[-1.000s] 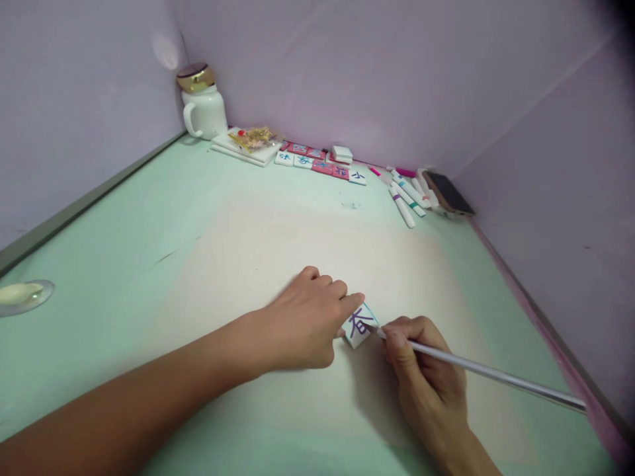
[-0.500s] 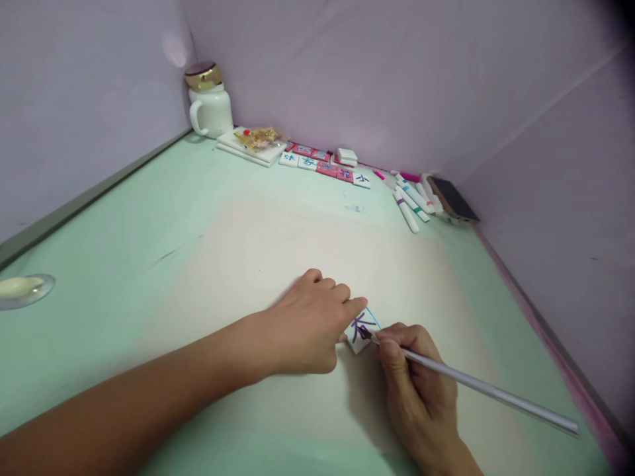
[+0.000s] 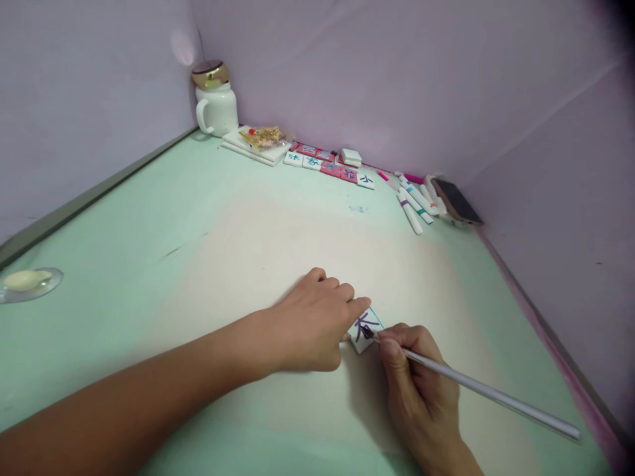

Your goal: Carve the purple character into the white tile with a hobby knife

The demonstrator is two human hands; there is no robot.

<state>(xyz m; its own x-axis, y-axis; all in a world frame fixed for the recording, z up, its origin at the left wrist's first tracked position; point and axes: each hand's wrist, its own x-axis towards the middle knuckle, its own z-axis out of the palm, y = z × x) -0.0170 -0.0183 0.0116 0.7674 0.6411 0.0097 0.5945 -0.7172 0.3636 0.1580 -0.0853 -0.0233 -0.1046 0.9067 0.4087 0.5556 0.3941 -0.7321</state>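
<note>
A small white tile (image 3: 360, 342) with a purple written character and a blue line along one edge lies on the pale middle of the table. My left hand (image 3: 317, 324) grips it at its left side, index finger at the top corner and thumb low on the left edge. Pinched in my right hand (image 3: 421, 377) is a long silver-handled brush (image 3: 491, 395), its dark tip touching the purple strokes. The brush handle slants down to the right. My right fingertips are beside the tile's right corner.
At the back stand a white mug (image 3: 218, 109) with a gold lid, white boards (image 3: 253, 151) under a packet, red and white tiles (image 3: 331, 169), markers (image 3: 410, 211) and a phone (image 3: 456, 200). A clear dish (image 3: 32, 283) is at far left.
The view has shifted slightly, moving the background things a little to the right. Both hands keep their places at the tile, with the brush tip still on it.
</note>
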